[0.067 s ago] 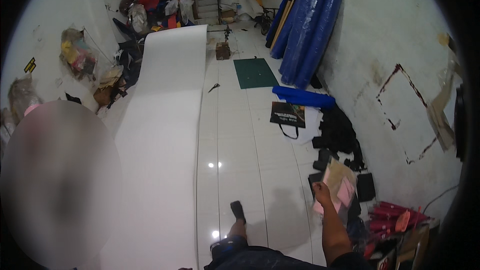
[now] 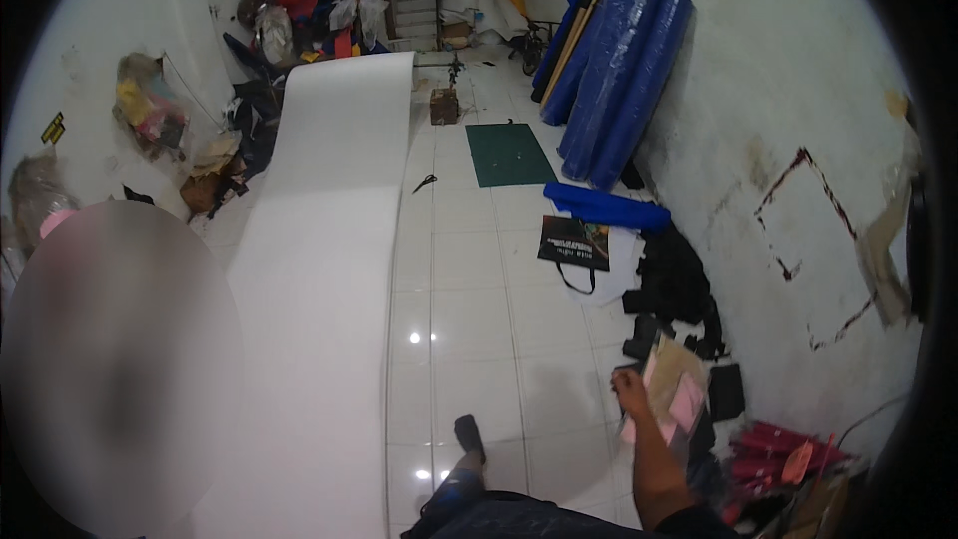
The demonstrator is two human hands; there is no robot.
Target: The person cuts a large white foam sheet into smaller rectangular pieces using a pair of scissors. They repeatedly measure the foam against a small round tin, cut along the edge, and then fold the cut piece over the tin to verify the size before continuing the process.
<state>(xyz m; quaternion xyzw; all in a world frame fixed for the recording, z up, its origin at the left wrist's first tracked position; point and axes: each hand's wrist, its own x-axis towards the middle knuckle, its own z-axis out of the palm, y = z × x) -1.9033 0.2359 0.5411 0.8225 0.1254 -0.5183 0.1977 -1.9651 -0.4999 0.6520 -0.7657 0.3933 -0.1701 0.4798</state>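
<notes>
Right hand [image 2: 629, 389], fingers curled, is at the left edge of a flat packet of tan and pink sheets [image 2: 673, 377]; whether it grips the packet or only touches it, I cannot tell. The packet is at the person's right, overlapping dark fabric pieces in view, with a flat black rectangular piece [image 2: 727, 392] just right of it. Farther left, a long, smooth white sheet [image 2: 319, 269] stretches along the glossy white tiled floor [image 2: 469, 314].

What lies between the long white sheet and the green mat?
Scissors lie on the tiled floor between the white sheet and green mat, in the head view.
</notes>
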